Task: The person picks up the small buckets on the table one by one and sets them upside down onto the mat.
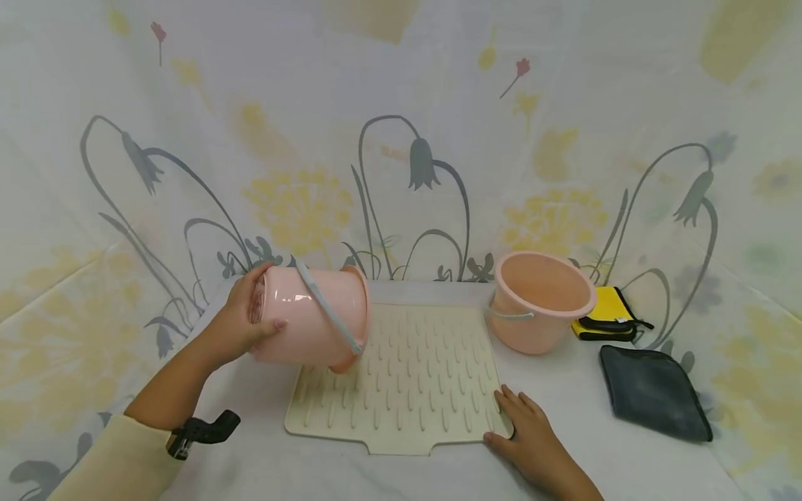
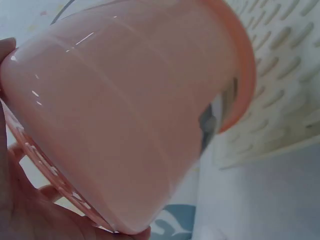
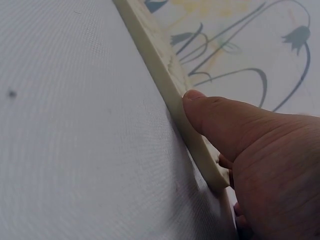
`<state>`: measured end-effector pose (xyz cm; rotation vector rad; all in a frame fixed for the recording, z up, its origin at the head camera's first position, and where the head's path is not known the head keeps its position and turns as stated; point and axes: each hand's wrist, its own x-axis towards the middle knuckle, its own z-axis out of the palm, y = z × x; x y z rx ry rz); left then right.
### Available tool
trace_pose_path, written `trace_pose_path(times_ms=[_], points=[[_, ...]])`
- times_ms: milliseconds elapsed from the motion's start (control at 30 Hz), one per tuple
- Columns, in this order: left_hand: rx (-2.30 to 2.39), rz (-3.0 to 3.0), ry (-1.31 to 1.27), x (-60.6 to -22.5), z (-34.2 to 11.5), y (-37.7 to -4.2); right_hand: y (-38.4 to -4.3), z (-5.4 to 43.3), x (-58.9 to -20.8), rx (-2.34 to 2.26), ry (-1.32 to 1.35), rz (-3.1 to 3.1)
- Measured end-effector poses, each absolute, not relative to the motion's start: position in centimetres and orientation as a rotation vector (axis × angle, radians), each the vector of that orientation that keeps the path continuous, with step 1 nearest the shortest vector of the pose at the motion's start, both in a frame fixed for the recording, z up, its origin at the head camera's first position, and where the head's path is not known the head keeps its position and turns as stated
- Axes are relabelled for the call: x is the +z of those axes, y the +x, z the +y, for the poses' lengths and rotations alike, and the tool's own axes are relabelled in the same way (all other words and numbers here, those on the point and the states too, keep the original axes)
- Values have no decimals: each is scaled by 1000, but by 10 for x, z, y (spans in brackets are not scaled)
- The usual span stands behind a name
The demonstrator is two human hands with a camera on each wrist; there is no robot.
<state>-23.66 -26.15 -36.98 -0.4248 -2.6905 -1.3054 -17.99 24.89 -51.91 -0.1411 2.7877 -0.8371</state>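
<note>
My left hand [image 1: 241, 320] holds a shiny pink bucket [image 1: 294, 313] by its base, thumb on the side wall and fingers round the bottom. The bucket lies tipped on its side in the air, mouth toward the right, over the left part of a cream washboard [image 1: 407, 376]. Its grey handle [image 1: 326, 306] hangs across the wall. In the left wrist view, openwork shows on the bucket's base [image 2: 55, 172]. At the washboard's front right corner, my right hand [image 1: 529, 438] grips the edge, its thumb [image 3: 205, 107] on the front side and fingers along the right side.
A second, peach bucket [image 1: 520, 334] stands upright right of the washboard. Beyond it lie a folded yellow and black cloth item [image 1: 604, 313] and a flat black pouch [image 1: 654, 393]. A flower-printed curtain [image 1: 401, 83] rises behind the white table surface [image 1: 263, 445].
</note>
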Motion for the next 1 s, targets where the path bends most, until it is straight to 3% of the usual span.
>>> trace_pose_path(times_ms=[500, 1000], points=[[-1058, -2862, -456, -349, -269, -257, -178, 247, -513, -843, -121, 2783], [-826, -2999, -470, -354, -230, -272, -183, 246, -519, -824, -91, 2763]])
